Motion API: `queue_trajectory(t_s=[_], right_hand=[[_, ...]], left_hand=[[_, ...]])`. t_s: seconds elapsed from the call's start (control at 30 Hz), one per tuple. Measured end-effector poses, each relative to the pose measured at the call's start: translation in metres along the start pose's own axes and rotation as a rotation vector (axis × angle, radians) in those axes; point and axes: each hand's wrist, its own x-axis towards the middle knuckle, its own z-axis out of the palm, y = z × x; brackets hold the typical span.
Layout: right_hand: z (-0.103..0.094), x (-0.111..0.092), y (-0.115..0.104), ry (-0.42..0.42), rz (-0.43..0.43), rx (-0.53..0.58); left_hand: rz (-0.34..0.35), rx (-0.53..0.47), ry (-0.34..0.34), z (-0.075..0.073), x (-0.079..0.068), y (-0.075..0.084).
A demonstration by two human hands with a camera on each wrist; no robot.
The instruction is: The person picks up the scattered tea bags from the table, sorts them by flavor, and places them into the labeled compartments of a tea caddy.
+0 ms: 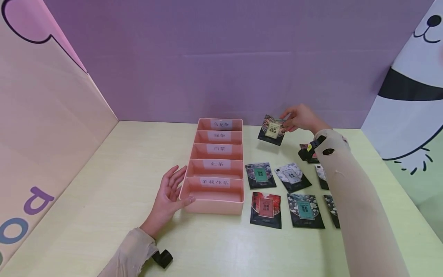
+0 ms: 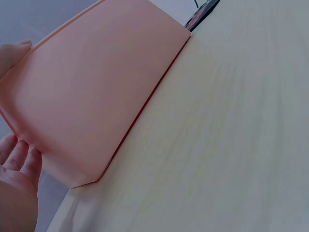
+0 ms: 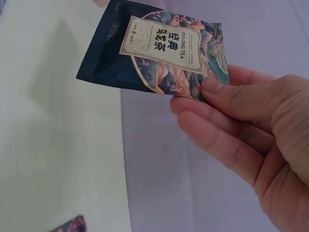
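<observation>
Between thumb and fingers my right hand (image 1: pixel 302 118) pinches an oolong tea sachet (image 1: pixel 272 130) by its edge, held above the back of the table. In the right wrist view the sachet (image 3: pixel 154 50) shows a cream label reading "OOLONG TEA" over a colourful landscape print. A pink box (image 1: pixel 212 207) with several labelled compartments stands left of the sachets. At its front left corner my left hand (image 1: pixel 168 194) touches the box, thumb at the front rim and fingers along the left side. The left wrist view shows the box wall (image 2: pixel 96 87) close up beside the fingers.
Right of the box lie a green-labelled sachet (image 1: pixel 260 175), a white-and-black sachet (image 1: pixel 293 177), a red sachet (image 1: pixel 265 210) and a teal-labelled sachet (image 1: pixel 306 211). More sachets lie partly hidden under the right arm. A purple wall (image 1: pixel 221 77) borders the table's back.
</observation>
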Motion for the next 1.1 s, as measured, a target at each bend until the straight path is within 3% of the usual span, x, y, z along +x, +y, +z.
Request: queue_trajectory(t_s=[0.3, 0.73, 1.1], right_hand=[[0.007, 0.01, -0.021, 0.042, -0.014, -0.04], [0.017, 0.027, -0.06, 0.098, -0.105, -0.152], [0.013, 0.034, -0.092, 0.12, -0.167, -0.256]], left_hand=[[-0.012, 0.0, -0.004, -0.001, -0.001, -0.001], [-0.014, 0.01, 0.0, -0.001, 0.001, -0.001], [-0.023, 0.001, -0.001, -0.001, -0.001, 0.001]])
